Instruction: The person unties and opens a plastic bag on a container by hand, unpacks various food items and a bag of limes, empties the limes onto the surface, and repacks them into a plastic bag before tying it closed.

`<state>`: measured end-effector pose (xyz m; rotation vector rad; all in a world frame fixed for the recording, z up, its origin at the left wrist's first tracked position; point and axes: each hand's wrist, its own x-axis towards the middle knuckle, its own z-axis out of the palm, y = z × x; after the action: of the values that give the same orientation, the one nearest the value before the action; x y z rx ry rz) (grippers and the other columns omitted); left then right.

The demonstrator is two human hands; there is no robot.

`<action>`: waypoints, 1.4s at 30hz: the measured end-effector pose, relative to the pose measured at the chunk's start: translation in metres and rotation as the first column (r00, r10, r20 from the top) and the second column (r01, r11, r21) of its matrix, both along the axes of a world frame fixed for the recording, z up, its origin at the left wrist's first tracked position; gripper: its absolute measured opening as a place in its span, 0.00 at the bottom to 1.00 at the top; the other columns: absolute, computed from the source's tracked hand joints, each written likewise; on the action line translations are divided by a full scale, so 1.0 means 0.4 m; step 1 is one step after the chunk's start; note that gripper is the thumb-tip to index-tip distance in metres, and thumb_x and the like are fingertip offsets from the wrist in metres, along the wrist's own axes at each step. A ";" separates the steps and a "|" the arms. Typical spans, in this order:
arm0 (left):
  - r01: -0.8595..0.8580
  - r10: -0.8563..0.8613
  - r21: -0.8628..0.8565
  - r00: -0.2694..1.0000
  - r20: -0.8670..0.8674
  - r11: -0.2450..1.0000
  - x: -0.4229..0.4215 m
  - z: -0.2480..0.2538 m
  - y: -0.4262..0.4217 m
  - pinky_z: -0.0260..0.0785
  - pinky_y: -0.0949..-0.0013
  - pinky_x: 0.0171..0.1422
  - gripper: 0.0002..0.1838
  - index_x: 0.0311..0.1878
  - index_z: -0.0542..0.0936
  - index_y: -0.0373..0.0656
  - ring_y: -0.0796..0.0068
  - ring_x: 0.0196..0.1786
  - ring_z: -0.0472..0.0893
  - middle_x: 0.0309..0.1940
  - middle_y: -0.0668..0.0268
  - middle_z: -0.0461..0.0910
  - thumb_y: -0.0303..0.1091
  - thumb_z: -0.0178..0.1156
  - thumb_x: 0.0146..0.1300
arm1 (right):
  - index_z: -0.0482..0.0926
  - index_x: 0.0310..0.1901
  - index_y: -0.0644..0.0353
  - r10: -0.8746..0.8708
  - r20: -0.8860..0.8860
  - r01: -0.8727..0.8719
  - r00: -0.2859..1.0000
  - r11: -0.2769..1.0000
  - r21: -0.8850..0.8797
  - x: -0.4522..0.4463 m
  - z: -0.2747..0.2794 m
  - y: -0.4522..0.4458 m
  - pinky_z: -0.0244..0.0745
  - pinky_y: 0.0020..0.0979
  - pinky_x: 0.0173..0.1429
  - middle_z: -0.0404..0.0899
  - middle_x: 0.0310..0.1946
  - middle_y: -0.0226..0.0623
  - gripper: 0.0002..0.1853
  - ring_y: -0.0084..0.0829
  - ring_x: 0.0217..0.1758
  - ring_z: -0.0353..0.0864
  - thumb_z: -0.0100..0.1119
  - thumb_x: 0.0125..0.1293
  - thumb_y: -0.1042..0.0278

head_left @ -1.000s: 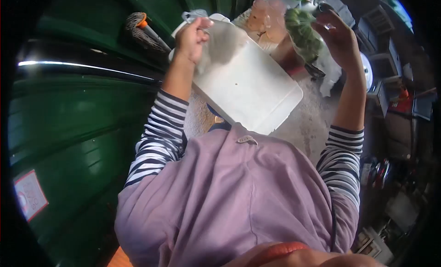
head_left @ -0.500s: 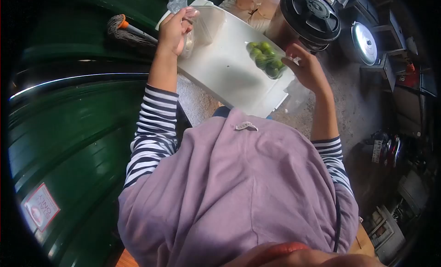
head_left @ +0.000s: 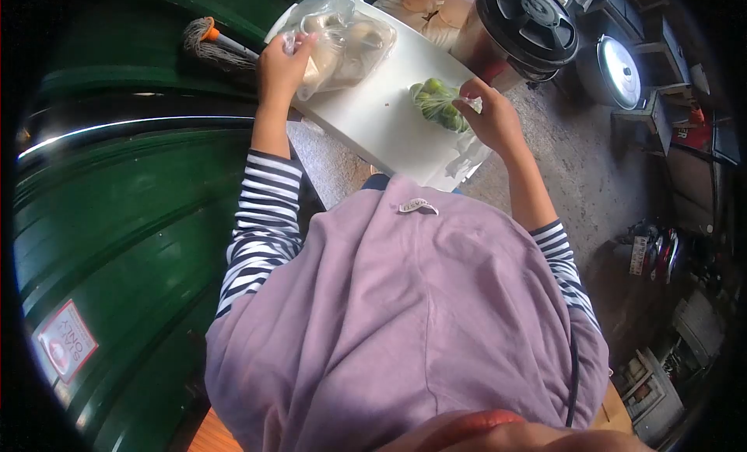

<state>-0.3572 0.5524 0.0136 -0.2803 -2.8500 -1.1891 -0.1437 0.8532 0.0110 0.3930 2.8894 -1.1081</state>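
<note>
My left hand (head_left: 282, 61) is closed on the gathered edge of a clear plastic bag (head_left: 342, 47) with several pale, roundish items inside; their kind is hard to make out. The bag is over the far left end of a white plastic surface (head_left: 373, 129). My right hand (head_left: 492, 113) pinches the neck of a second clear bag (head_left: 440, 103), full of small green limes, over the right side of the same surface. Crumpled clear plastic (head_left: 467, 152) sits by the near right edge.
A green corrugated metal wall (head_left: 117, 195) runs along my left, with a mop (head_left: 218, 43) leaning there. Beyond the white surface at the right stand a large container with a black lid (head_left: 533, 20) and a pot with a shiny lid (head_left: 620, 71).
The left bag of pale items has come into fuller view, spread over the far left end. My right hand and the lime bag have shifted slightly left, and that bag is gathered tighter.
</note>
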 end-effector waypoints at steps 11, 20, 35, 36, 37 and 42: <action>-0.183 -0.071 0.462 0.874 0.481 0.868 0.111 -0.181 -0.105 0.70 0.70 0.56 0.25 0.48 0.82 0.35 0.76 0.48 0.81 0.40 0.63 0.85 0.51 0.68 0.64 | 0.78 0.46 0.53 0.040 -0.039 -0.040 0.998 0.999 0.006 0.028 -0.010 -0.012 0.77 0.37 0.46 0.86 0.42 0.34 0.13 0.40 0.45 0.85 0.67 0.62 0.62; -0.325 0.244 0.450 0.942 0.230 0.832 0.170 -0.241 -0.055 0.63 0.57 0.67 0.44 0.64 0.60 0.29 0.55 0.60 0.72 0.59 0.47 0.68 0.48 0.73 0.56 | 0.79 0.45 0.53 0.080 -0.040 -0.079 0.996 0.997 0.026 0.035 -0.006 -0.024 0.77 0.36 0.49 0.85 0.42 0.34 0.13 0.39 0.48 0.85 0.68 0.61 0.63; 0.503 -0.521 -0.135 0.834 -0.185 0.854 0.411 -0.446 0.128 0.43 0.44 0.78 0.36 0.72 0.62 0.37 0.49 0.76 0.56 0.73 0.49 0.59 0.45 0.60 0.66 | 0.80 0.46 0.52 0.090 0.021 -0.090 0.996 0.996 0.018 0.071 -0.010 -0.041 0.77 0.37 0.51 0.86 0.45 0.33 0.13 0.40 0.50 0.85 0.67 0.61 0.61; 0.486 -0.532 -0.239 0.825 -0.190 0.840 0.410 -0.462 0.150 0.43 0.44 0.79 0.35 0.73 0.62 0.39 0.50 0.77 0.56 0.74 0.50 0.58 0.47 0.57 0.68 | 0.80 0.46 0.52 0.095 0.020 -0.096 0.995 0.995 0.025 0.070 -0.011 -0.041 0.77 0.37 0.51 0.86 0.45 0.33 0.13 0.40 0.50 0.85 0.67 0.61 0.61; 0.465 -0.544 -0.339 0.817 -0.193 0.818 0.412 -0.478 0.168 0.43 0.44 0.79 0.34 0.74 0.62 0.40 0.52 0.78 0.55 0.76 0.51 0.58 0.48 0.54 0.70 | 0.80 0.46 0.52 0.101 0.020 -0.101 0.995 0.994 0.032 0.071 -0.012 -0.044 0.77 0.37 0.51 0.86 0.45 0.33 0.13 0.40 0.50 0.85 0.67 0.61 0.61; 0.215 -0.261 -0.457 0.965 -0.039 0.863 0.480 -0.437 0.038 0.41 0.47 0.81 0.37 0.72 0.66 0.39 0.51 0.79 0.55 0.74 0.49 0.62 0.56 0.52 0.69 | 0.80 0.46 0.52 0.094 0.028 -0.095 0.995 0.994 0.056 0.088 -0.004 -0.048 0.78 0.37 0.50 0.86 0.45 0.33 0.13 0.39 0.50 0.85 0.68 0.61 0.61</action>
<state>-0.1654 0.5674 -0.1610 -0.7053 -3.0278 -0.4905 -0.1083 0.8342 0.0093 0.2669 2.8896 -1.0006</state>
